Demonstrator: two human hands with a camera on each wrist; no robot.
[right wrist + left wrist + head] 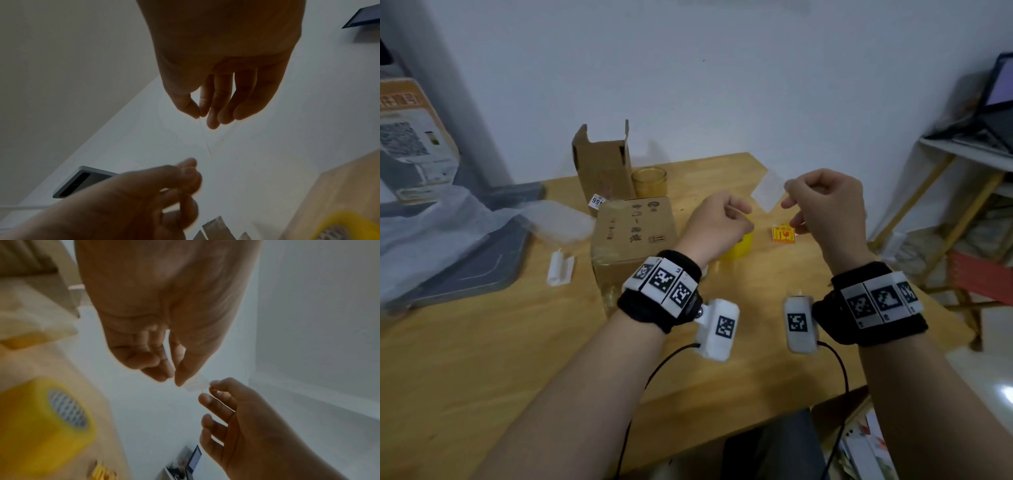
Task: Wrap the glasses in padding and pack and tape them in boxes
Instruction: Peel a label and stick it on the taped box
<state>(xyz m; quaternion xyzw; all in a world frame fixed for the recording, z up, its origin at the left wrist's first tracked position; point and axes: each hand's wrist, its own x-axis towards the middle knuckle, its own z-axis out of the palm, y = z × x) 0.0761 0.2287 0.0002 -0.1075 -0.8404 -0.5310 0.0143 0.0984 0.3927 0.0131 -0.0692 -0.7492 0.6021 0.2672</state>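
Both hands are raised above the wooden table [482, 359], facing each other with a small gap between them. The right hand [828, 209] pinches a short, clear strip of tape [768, 192] between thumb and forefinger, its other fingers loosely curled beside the pinch; the strip sticks out from the fingertips toward the left hand. The left hand [717, 222] is curled, thumb and forefinger pressed together just short of the strip's free end; in the left wrist view its thumb tip [180, 379] touches the edge of the strip, while the right wrist view shows the strip's far end apart from it, so whether it truly grips the tape I cannot tell. Directly below the left hand, partly hidden by it, sits the yellow roll of tape [739, 248] on the table. Just left of that hand stands a closed cardboard box [633, 236] with dark printed marks on its lid. Beyond the closed box, further from the left hand, an open cardboard box [602, 164] stands upright with its flaps up, and an amber glass [649, 181] stands just beside it. Under the right hand's fingers, on the table, lies a small orange and yellow sticker [784, 234]. Well off to the left of the left hand lie sheets of white foam padding [465, 219] and a small white folded piece [560, 267].
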